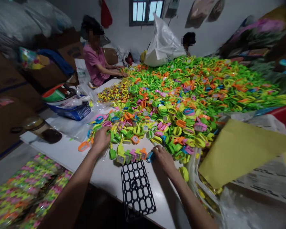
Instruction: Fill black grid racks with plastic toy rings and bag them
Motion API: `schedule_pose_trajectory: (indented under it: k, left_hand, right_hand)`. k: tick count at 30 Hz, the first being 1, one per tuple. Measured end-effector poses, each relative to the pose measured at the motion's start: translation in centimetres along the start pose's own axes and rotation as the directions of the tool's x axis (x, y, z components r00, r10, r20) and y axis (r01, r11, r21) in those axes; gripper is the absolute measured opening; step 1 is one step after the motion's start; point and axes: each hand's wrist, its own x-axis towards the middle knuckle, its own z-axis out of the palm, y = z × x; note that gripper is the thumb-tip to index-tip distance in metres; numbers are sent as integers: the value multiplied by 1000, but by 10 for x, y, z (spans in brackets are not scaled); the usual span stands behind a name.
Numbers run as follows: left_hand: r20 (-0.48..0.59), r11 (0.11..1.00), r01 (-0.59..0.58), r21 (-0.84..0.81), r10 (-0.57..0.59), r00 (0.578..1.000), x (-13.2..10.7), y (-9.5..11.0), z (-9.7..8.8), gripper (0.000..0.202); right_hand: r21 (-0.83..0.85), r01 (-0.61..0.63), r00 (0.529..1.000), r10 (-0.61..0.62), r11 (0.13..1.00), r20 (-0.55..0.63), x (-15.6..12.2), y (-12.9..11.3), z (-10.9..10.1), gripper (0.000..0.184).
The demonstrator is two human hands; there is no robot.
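My right hand (164,158) is closed, its fingertips on a blue toy watch (150,156) just above the white table. My left hand (102,140) reaches to the near left edge of a big heap of coloured toy watches (178,105); its fingers are mostly hidden behind the back of the hand. Between my hands, a short row of toy watches (132,156) in yellow, green, pink and orange stands at the far end of a black grid tray (138,186). The tray's other cells hold nothing. A loose green toy watch (112,154) lies left of the row.
A person in a pink top (95,62) handles small pieces across the white table (69,156). Another person's head (188,38) shows behind the heap. A blue basket (79,111) and a lidded jar (41,128) stand left; yellow card (240,152) lies right. Packed watches (26,187) lie below left.
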Motion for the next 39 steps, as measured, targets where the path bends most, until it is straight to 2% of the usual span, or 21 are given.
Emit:
schedule_pose_trajectory:
  k: [1,3,5,6,8,10,11,13,15,17,19,23,25,28,31,35,37,39]
  left_hand:
    - [-71,983,35,-178,-48,996,-13,-10,-2,30]
    - [-155,857,95,-506,-199,968,-45,-28,4,25]
    - [-157,745,154,-649,-329,931,-77,-38,21,24]
    - [-153,721,177,-670,-368,917,-91,-40,32,24]
    - [-140,722,204,-661,-386,912,-112,-38,52,23]
    - [-130,766,210,-608,-357,925,-122,-35,67,23]
    - [-121,786,213,-580,-342,932,-125,-34,71,24]
    - [-82,809,225,-543,-318,945,-129,-35,72,28]
    - [-18,801,248,-545,-307,952,-134,-40,68,32]
    - [48,785,269,-558,-293,955,-140,-46,62,33]
    - [116,735,290,-613,-279,953,-147,-50,59,34]
    - [259,568,407,-715,-326,909,-153,-48,59,35]
    - [280,544,436,-717,-348,895,-155,-46,58,32]
    - [288,526,438,-729,-345,893,-162,-46,54,30]
    - [300,568,422,-706,-300,906,-169,-44,51,29]
    - [264,698,361,-619,-247,932,-168,-31,54,23]
    - [232,747,345,-568,-258,938,-162,-26,52,22]
    - [187,806,336,-487,-280,942,-150,-27,43,30]
  right_hand:
    - [12,-20,999,20,1000,25,-1,3,-1,33]
    - [90,-100,993,94,991,68,-11,8,-5,23]
    - [260,-223,974,206,939,93,-29,6,-13,8]
    - [380,-276,961,259,883,97,-39,1,-17,4]
    - [634,-318,937,336,705,96,-58,-22,-24,19]
    - [809,-282,933,345,515,105,-70,-57,-24,27]
    - [855,-260,940,320,448,118,-73,-75,-21,27]
    - [892,-241,955,257,381,148,-72,-106,-10,26]
    - [899,-245,957,238,364,165,-66,-124,2,22]
    - [896,-259,952,250,361,175,-58,-131,11,20]
    - [883,-255,957,233,394,173,-52,-133,17,18]
    - [742,-182,981,169,645,94,-48,-142,31,14]
    - [635,-135,990,132,760,54,-48,-147,38,16]
    - [498,-88,996,76,863,44,-45,-152,46,22]
    - [433,-39,999,30,901,29,-41,-153,51,24]
    - [484,47,999,-35,874,-33,-45,-148,57,24]
    - [507,42,999,-23,861,-45,-52,-139,58,25]
    - [525,-2,999,26,851,-38,-60,-125,56,27]
